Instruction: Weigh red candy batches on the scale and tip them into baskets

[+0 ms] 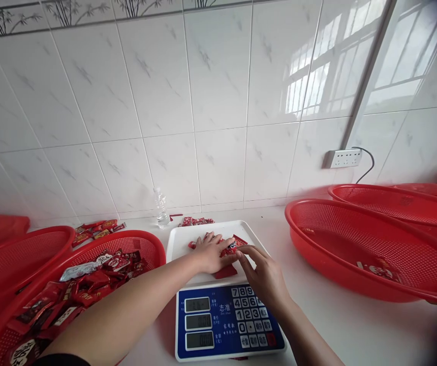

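A digital scale (224, 320) with a blue keypad panel stands in the middle, its white tray (176, 244) behind the panel. Several red packets (224, 272) lie on the tray. My left hand (213, 254) rests on top of them with its fingers spread. My right hand (258, 267) is at the tray's right side, thumb and forefinger brought together at the edge of a shiny red packet (240, 242). Part of the packets is hidden under my left hand.
At the left, a red basket (153, 244) holds many packets, with another red basket (51, 241) beside it. Red baskets (298, 213) also stand at the right. A clear bottle (161, 209) and loose packets (98, 230) are near the wall.
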Motion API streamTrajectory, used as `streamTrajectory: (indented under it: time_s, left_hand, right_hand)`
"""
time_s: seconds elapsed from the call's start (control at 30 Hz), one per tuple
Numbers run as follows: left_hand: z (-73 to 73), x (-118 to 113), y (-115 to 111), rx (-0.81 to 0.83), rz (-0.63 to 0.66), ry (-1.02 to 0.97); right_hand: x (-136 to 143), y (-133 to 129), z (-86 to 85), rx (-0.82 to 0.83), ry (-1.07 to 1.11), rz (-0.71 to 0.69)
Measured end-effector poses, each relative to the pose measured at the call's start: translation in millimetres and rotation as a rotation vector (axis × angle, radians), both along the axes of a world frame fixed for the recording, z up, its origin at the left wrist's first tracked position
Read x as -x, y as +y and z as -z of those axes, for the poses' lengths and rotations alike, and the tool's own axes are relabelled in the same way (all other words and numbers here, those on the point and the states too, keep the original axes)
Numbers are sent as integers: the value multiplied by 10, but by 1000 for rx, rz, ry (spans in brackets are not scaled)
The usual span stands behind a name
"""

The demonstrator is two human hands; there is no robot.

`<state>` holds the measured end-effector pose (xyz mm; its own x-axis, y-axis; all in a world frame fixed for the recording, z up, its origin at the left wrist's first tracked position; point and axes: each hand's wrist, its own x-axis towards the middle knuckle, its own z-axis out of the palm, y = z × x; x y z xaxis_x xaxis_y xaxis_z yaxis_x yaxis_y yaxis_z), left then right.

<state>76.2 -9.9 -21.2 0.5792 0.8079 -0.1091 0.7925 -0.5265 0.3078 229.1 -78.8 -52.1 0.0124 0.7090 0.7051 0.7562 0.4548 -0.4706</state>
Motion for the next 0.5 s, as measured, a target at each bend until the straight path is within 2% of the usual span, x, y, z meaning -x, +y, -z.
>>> streamTrajectory:
  time_s: [0.13,0.27,0.4,0.5]
  left_hand:
    - [-8,122,19,-15,71,-51]
    - [-142,293,60,-43,70,-247]
    - [-295,684,101,-148,-141,-428]
    - [-286,1119,89,-179,-351,-463]
  right_hand:
    - [10,-2,16,13,11,-17]
    - [13,-3,16,12,18,-27]
    - [18,-10,5,12,-2,-15]
    - [31,-23,3,1,-21,-16]
